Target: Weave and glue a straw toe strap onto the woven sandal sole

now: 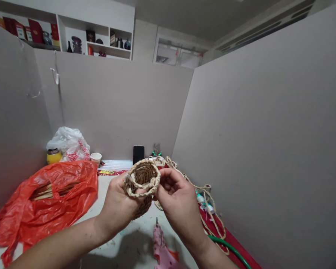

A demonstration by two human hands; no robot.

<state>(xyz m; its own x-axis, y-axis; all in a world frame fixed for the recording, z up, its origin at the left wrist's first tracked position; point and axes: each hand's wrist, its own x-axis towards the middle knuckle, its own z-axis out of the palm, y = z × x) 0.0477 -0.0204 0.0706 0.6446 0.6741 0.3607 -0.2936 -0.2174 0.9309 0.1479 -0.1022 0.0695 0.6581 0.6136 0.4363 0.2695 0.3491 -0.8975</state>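
A small woven basket of braided straw rope [145, 172] is held up over the table, its round mouth turned towards me. My left hand [114, 205] is wrapped round its left side and underside. My right hand [177, 196] pinches the braided rope at the right edge of the rim, with the fingertips partly hidden. A strand of the rope crosses inside the mouth. Below the hands lies a pink glue gun [160, 241], its nozzle pointing away from me.
A red plastic bag [70, 209] with flat straw strips sits left. Behind it are a white bag [68, 142], a yellow jar [53, 156] and a paper cup [96, 157]. A phone [138, 154] leans on the partition. Loose rope [220, 224] and a green cable [229, 246] lie right.
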